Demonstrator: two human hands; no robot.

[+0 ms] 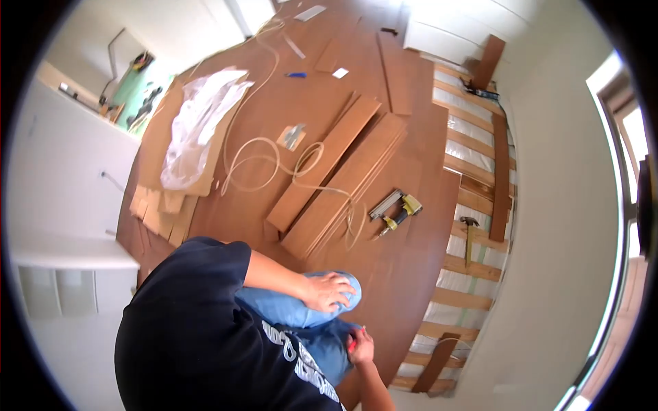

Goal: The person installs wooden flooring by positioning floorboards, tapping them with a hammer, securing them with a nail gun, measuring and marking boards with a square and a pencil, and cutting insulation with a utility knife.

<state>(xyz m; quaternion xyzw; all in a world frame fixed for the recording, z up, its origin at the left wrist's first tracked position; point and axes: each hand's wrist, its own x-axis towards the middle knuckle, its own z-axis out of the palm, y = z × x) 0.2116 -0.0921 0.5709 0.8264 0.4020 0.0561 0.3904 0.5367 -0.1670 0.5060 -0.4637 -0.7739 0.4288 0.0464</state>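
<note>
My left hand (329, 292) rests on my bent knee in blue jeans, fingers spread and holding nothing. Close to my other leg, my right hand (360, 346) is closed around a small red object (353, 340), mostly hidden by the fingers. Ahead of me on the wood floor lie stacks of brown planks (349, 185). A yellow and black nail gun (397, 211) lies on its side to the right of them. Beyond it, a hammer (469, 240) lies across the wooden battens (473, 267) of the uncovered floor strip.
A pale air hose (274, 164) loops over the floor and planks. Cardboard (212, 164) with white plastic sheeting (195, 130) lies at the left. Loose planks (500, 178) rest on the battens by the right wall. A blue object (296, 75) lies farther off.
</note>
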